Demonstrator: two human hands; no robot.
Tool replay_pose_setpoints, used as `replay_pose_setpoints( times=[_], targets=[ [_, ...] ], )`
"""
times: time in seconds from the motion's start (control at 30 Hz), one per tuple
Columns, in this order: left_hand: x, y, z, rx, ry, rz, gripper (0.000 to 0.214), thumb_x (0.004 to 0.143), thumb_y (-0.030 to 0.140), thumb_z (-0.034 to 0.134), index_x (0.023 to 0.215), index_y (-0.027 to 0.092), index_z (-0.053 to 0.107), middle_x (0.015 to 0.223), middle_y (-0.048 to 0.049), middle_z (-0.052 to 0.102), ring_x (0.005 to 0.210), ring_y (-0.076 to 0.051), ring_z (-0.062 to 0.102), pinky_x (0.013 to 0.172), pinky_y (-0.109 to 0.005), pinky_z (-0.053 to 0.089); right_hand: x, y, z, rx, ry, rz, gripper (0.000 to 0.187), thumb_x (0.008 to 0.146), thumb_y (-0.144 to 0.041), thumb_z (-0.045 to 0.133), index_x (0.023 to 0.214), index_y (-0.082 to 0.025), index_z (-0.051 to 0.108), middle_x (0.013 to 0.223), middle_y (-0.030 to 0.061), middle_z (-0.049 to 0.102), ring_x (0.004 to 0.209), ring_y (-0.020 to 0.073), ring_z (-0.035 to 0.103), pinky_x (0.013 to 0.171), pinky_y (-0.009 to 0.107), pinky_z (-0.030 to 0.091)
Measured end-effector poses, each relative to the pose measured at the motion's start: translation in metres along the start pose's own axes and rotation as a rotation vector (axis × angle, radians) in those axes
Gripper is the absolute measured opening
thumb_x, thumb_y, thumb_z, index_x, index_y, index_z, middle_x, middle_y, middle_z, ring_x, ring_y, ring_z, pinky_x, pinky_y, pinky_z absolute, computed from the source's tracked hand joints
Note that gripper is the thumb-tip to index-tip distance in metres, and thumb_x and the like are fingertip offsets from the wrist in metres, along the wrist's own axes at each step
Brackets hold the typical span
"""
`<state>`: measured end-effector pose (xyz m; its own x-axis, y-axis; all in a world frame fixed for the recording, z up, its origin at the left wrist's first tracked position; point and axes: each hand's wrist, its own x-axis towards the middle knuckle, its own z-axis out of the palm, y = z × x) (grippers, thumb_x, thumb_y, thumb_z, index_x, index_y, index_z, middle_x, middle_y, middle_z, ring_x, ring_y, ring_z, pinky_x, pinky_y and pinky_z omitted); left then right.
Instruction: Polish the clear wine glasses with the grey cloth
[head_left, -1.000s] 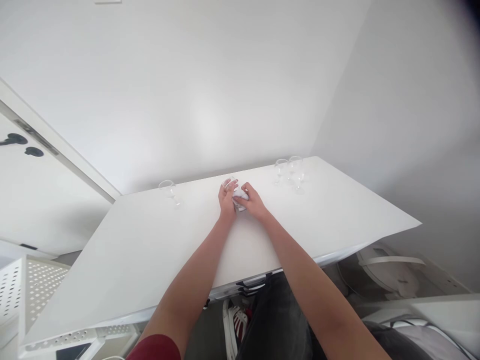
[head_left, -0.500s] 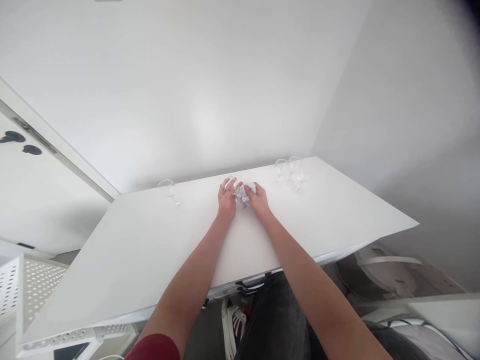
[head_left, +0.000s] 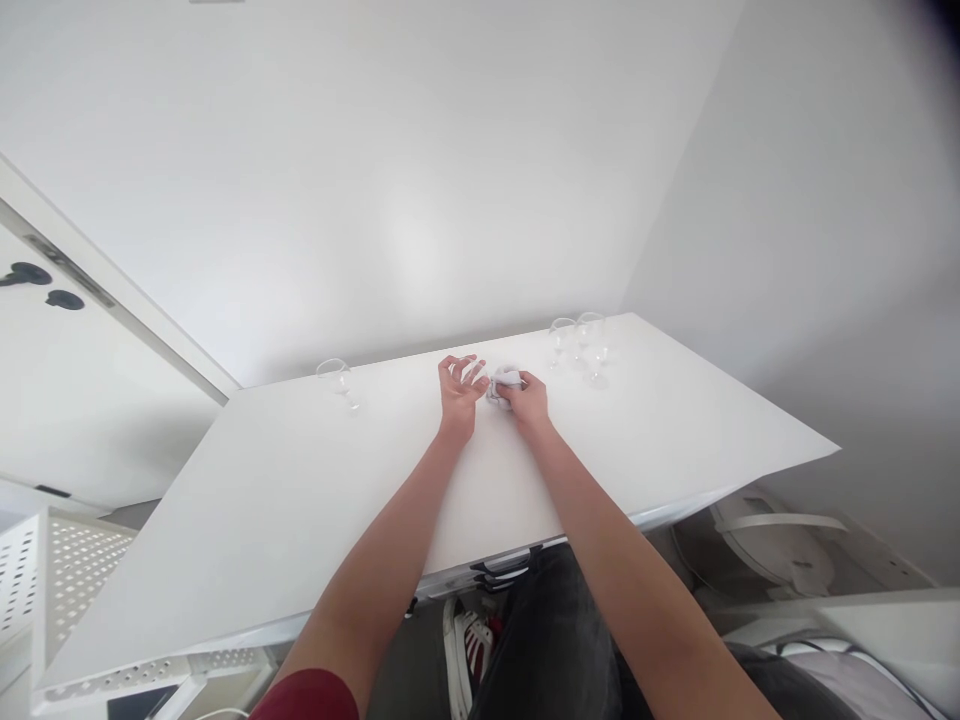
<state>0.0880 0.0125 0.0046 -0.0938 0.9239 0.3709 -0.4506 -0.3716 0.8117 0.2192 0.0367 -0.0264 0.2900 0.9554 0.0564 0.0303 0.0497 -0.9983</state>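
My left hand (head_left: pixel 459 398) is curled round the bowl of a clear wine glass (head_left: pixel 471 371), which lies tilted on its side above the table. The glass is see-through and hard to make out against the white. My right hand (head_left: pixel 529 400) grips a crumpled pale grey cloth (head_left: pixel 505 380) at the foot end of the glass. The cloth and fingers hide most of the stem and base. One stemmed glass (head_left: pixel 337 380) stands alone to the left of my hands. To the right, several more stemmed glasses (head_left: pixel 596 350) stand close together.
The white table (head_left: pixel 300 500) has its back edge along a pale wall (head_left: pixel 420 180). A door with black handles (head_left: pixel 30 273) is at left. White perforated baskets (head_left: pixel 82 560) are low at left; a clear-lidded bin (head_left: pixel 780 540) sits under the table's right side.
My right hand and the cloth have shifted slightly right, away from the left hand. The cloth now covers the foot end of the glass. My left fingers have opened a little round the bowl.
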Motion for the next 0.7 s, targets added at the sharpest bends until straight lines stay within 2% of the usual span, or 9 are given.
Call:
replay_pose_setpoints(
  times=[0.1, 0.23, 0.37, 0.43, 0.5, 0.57, 0.63, 0.7],
  targets=[
    [-0.003, 0.000, 0.004, 0.091, -0.043, -0.020, 0.060, 0.072, 0.033, 0.089, 0.119, 0.031, 0.053, 0.139, -0.0090, 0.057, 0.126, -0.026, 0.059, 0.101, -0.041, 0.050, 0.003, 0.000, -0.005, -0.036, 0.147, -0.022, 0.041, 0.066, -0.043, 0.071, 0.099, -0.019, 0.067, 0.094, 0.0062, 0.076, 0.084, 0.0218, 0.068, 0.071, 0.030, 0.053],
    [-0.005, -0.001, 0.007, 0.134, -0.062, -0.032, 0.056, 0.071, 0.034, 0.089, 0.118, 0.029, 0.058, 0.134, -0.0106, 0.059, 0.112, -0.024, 0.066, 0.099, -0.043, 0.052, 0.003, -0.004, -0.009, -0.074, 0.281, -0.044, 0.035, 0.066, -0.039, 0.072, 0.095, -0.021, 0.065, 0.094, 0.0041, 0.074, 0.084, 0.0213, 0.066, 0.073, 0.031, 0.053],
    [-0.004, -0.002, 0.007, 0.163, 0.000, 0.016, 0.058, 0.073, 0.038, 0.087, 0.122, 0.029, 0.058, 0.135, -0.0111, 0.060, 0.111, -0.023, 0.066, 0.092, -0.038, 0.054, -0.003, -0.012, -0.012, -0.236, 0.329, -0.160, 0.027, 0.074, -0.029, 0.059, 0.099, -0.022, 0.063, 0.095, 0.0028, 0.071, 0.086, 0.0210, 0.064, 0.077, 0.030, 0.051],
    [-0.002, -0.002, 0.005, 0.196, 0.069, 0.039, 0.060, 0.074, 0.039, 0.086, 0.126, 0.030, 0.056, 0.137, -0.0112, 0.060, 0.113, -0.023, 0.065, 0.089, -0.036, 0.054, -0.006, -0.017, -0.012, -0.365, 0.304, -0.232, 0.022, 0.074, -0.022, 0.052, 0.093, -0.022, 0.064, 0.093, 0.0039, 0.069, 0.088, 0.0222, 0.062, 0.078, 0.031, 0.049],
    [-0.001, -0.001, 0.002, 0.242, 0.137, 0.048, 0.062, 0.075, 0.040, 0.086, 0.128, 0.031, 0.054, 0.138, -0.0105, 0.061, 0.114, -0.022, 0.065, 0.088, -0.035, 0.052, -0.009, -0.020, -0.011, -0.466, 0.172, -0.321, 0.019, 0.072, -0.017, 0.049, 0.081, -0.022, 0.064, 0.088, 0.0044, 0.066, 0.086, 0.0219, 0.061, 0.078, 0.030, 0.048],
    [-0.001, -0.001, -0.001, 0.308, 0.182, 0.055, 0.061, 0.076, 0.039, 0.085, 0.128, 0.031, 0.054, 0.138, -0.0091, 0.063, 0.114, -0.022, 0.064, 0.088, -0.035, 0.051, -0.014, -0.023, -0.007, -0.510, -0.071, -0.442, 0.019, 0.071, -0.013, 0.048, 0.076, -0.021, 0.065, 0.090, 0.0041, 0.065, 0.081, 0.0192, 0.061, 0.076, 0.028, 0.048],
    [0.000, 0.000, -0.002, 0.385, 0.209, 0.061, 0.059, 0.076, 0.039, 0.084, 0.128, 0.031, 0.056, 0.136, -0.0082, 0.065, 0.114, -0.022, 0.064, 0.088, -0.036, 0.050, -0.019, -0.024, -0.003, -0.559, -0.313, -0.545, 0.025, 0.071, -0.011, 0.049, 0.083, -0.021, 0.069, 0.104, 0.0035, 0.066, 0.078, 0.0161, 0.062, 0.072, 0.026, 0.047],
    [0.000, -0.001, -0.004, 0.433, 0.220, 0.053, 0.059, 0.077, 0.039, 0.084, 0.130, 0.031, 0.058, 0.136, -0.0082, 0.066, 0.112, -0.023, 0.064, 0.088, -0.037, 0.050, -0.025, -0.025, 0.002, -0.660, -0.454, -0.587, 0.034, 0.071, -0.009, 0.051, 0.093, -0.023, 0.073, 0.120, 0.0026, 0.066, 0.076, 0.0147, 0.062, 0.068, 0.026, 0.046]
  ],
)
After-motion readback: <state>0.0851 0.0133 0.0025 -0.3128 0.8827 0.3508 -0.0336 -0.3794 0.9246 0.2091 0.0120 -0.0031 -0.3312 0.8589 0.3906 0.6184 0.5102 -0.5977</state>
